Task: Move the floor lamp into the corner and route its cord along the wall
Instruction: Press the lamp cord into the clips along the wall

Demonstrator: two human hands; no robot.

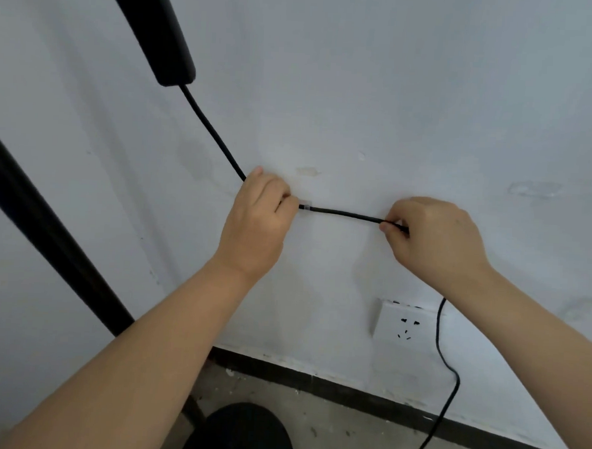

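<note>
A black cord (343,213) runs level along the white wall between my two hands. My left hand (258,222) pinches it beside a small clear clip (305,205) stuck on the wall. My right hand (434,238) grips the cord further right, and below that hand the cord hangs down to the floor. From my left hand the cord climbs up-left to a black oblong switch box (154,28). The lamp's black pole (47,225) slants across the left, and its round black base (246,434) rests on the floor below.
A white wall socket (406,326) sits below my right hand, with the hanging cord passing its right edge. A dark skirting strip (347,388) runs along the foot of the wall above a dusty concrete floor (328,432).
</note>
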